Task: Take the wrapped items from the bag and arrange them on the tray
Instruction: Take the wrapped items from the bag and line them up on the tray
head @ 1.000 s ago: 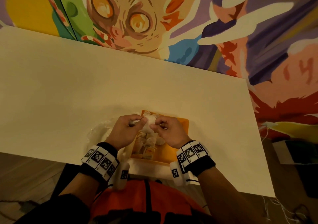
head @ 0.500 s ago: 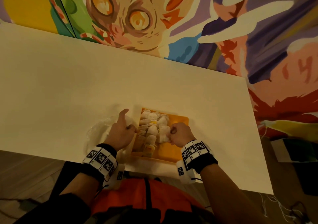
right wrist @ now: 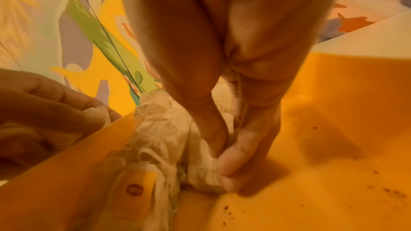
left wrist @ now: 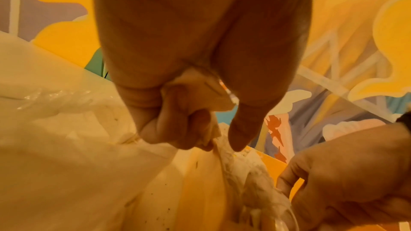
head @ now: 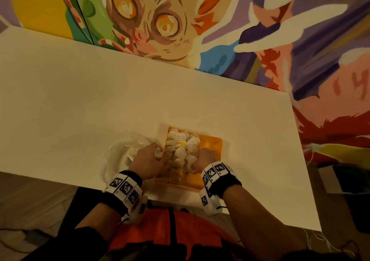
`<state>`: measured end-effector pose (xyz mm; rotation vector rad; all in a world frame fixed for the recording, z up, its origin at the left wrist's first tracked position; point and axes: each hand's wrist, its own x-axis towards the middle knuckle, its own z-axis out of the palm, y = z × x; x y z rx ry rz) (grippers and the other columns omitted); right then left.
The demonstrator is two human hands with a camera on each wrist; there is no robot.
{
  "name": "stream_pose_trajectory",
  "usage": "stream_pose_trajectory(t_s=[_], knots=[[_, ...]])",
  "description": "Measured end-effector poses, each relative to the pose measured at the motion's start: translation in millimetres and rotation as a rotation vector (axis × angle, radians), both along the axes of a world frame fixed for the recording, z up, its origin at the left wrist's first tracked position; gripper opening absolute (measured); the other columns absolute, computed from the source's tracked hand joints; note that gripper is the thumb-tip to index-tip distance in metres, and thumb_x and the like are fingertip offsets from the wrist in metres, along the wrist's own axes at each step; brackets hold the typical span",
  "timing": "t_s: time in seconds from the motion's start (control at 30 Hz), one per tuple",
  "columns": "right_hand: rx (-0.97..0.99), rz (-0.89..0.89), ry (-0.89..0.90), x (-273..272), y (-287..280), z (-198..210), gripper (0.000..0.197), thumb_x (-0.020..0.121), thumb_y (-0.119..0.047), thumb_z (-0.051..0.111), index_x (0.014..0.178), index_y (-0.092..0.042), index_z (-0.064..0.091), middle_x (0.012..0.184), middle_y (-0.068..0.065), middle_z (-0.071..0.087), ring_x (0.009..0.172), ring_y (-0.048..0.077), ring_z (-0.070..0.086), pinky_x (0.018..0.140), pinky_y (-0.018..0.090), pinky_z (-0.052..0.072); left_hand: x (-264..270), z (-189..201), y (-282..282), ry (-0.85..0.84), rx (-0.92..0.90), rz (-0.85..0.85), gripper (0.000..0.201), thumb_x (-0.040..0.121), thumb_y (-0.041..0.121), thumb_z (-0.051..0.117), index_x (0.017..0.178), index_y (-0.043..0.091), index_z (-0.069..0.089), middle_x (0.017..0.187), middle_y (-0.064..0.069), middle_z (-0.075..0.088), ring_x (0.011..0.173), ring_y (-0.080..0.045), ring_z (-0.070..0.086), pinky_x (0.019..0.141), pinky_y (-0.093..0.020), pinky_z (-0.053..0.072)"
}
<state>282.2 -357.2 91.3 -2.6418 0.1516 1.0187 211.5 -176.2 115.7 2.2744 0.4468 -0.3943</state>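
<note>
An orange tray (head: 212,146) lies near the table's front edge with several white wrapped items (head: 180,150) piled along its left half. My right hand (head: 195,158) is down in the tray and pinches one wrapped item (right wrist: 200,169) between thumb and fingers at the pile's right side. At the tray's left rim, my left hand (head: 158,156) has its fingers curled round another white wrapped item (left wrist: 200,90), thumb pointing down. The clear plastic bag (head: 120,156) lies crumpled just left of that hand.
The white table (head: 100,100) stretches bare behind and to the left of the tray. A painted wall (head: 180,20) rises along its far edge. Dark crumbs (right wrist: 378,187) speckle the tray's bare right half. The table's right edge runs close to the tray.
A second ago both hands held one item together above the tray. They have since parted and dropped: the right into the pile, the left to the tray's left rim beside the bag.
</note>
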Motion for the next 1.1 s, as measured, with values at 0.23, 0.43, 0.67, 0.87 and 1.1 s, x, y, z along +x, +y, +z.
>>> stream_pose_trajectory(t_s=[0.23,0.43,0.67,0.87,1.1], knots=[[0.019,-0.058,-0.028,0,6,-1,0.05,0.081,-0.024,0.075,0.119,-0.006,0.049,0.112,0.011,0.064,0.099,0.029,0.066,0.074,0.033,0.056,0,-8,3,-0.002,0.066,-0.065,0.026,0.088,0.018,0.065,0.113,0.012,0.061,0.117,-0.011,0.063,0.109,-0.029,0.057,0.087,-0.032,0.044],[0.036,-0.013,-0.042,0,9,2,0.035,0.083,-0.02,0.071,0.112,-0.008,0.056,0.11,0.011,0.067,0.1,0.028,0.066,0.083,0.039,0.058,1,-11,3,-0.015,0.045,-0.049,0.021,0.087,0.016,0.065,0.108,0.01,0.063,0.111,-0.011,0.065,0.104,-0.029,0.058,0.078,-0.027,0.04],[0.154,0.003,-0.024,-1,1,6,0.016,0.089,-0.021,0.065,0.089,-0.011,0.053,0.107,0.016,0.069,0.093,0.032,0.069,0.084,0.045,0.057,0,-12,4,-0.039,0.015,-0.037,0.02,0.087,0.016,0.066,0.106,0.012,0.064,0.109,-0.009,0.066,0.102,-0.026,0.059,0.077,-0.026,0.037],[0.143,-0.098,-0.165,3,-9,11,0.054,0.085,-0.035,0.068,0.127,-0.009,0.045,0.111,0.012,0.062,0.096,0.03,0.065,0.08,0.04,0.056,-2,1,6,-0.151,-0.122,0.055,0.03,0.085,0.039,0.07,0.11,0.026,0.058,0.096,0.009,0.062,0.088,-0.013,0.057,0.071,-0.023,0.041],[0.665,-0.019,-0.338,-2,21,48,0.013,0.086,-0.031,0.07,0.097,-0.022,0.071,0.09,-0.009,0.068,0.086,0.006,0.064,0.076,0.025,0.055,1,1,6,-0.222,-0.322,-0.013,0.031,0.092,0.022,0.062,0.12,0.03,0.053,0.104,0.007,0.063,0.094,-0.008,0.059,0.072,-0.018,0.047]])
